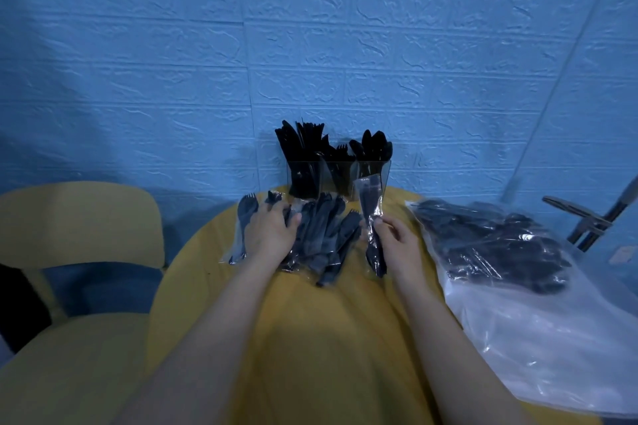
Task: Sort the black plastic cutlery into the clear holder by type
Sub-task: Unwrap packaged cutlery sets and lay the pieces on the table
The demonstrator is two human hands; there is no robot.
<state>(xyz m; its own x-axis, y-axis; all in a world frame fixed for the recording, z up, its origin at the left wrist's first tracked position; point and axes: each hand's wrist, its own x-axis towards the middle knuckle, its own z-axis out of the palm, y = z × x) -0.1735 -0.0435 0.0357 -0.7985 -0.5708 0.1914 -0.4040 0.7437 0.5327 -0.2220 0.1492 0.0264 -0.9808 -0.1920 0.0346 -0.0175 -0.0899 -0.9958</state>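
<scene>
A blue embossed brick-pattern wall (310,45) fills the upper frame, a yellow chair (79,217) stands lower left beside the yellow tabletop (328,338).

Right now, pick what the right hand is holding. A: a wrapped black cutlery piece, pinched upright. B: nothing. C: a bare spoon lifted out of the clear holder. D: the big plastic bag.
A: the right hand pinches a wrapped cutlery piece in clear film, raised in front of the clear holder.
</scene>
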